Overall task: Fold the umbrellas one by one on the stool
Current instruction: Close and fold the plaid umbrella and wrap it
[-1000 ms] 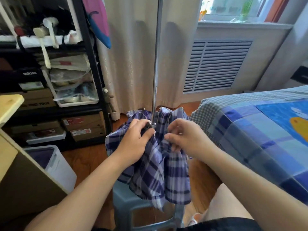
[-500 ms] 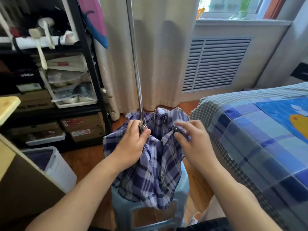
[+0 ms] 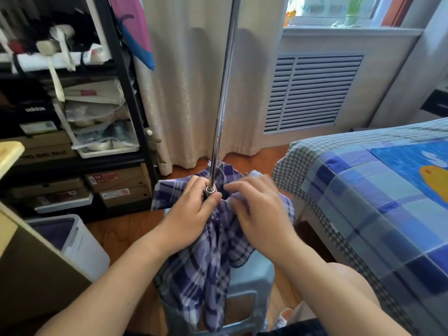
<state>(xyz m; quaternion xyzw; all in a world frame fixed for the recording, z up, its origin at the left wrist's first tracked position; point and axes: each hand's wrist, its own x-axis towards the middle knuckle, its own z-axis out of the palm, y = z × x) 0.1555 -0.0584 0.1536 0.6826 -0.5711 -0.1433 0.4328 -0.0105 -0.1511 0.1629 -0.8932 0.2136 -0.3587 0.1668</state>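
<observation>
A blue and purple plaid umbrella (image 3: 206, 267) hangs collapsed over a pale blue plastic stool (image 3: 252, 280). Its bare metal shaft (image 3: 224, 93) rises almost upright, leaning slightly right, out of the top of the view. My left hand (image 3: 191, 214) grips the gathered canopy and ribs around the foot of the shaft, thumb beside the metal collar. My right hand (image 3: 259, 212), blurred, has its fingers curled into the canopy fabric just right of the shaft.
A black shelf rack (image 3: 121, 88) full of boxes and bags stands at the left, with a white bin (image 3: 82, 243) on the floor below. A bed with a blue checked cover (image 3: 378, 202) fills the right. Curtain (image 3: 189, 81) and radiator grille (image 3: 312, 93) are behind.
The shaft swung from leaning left back to nearly upright, leaning slightly right. My right hand moved left toward the shaft and gathered the fabric; the left hand kept its grip.
</observation>
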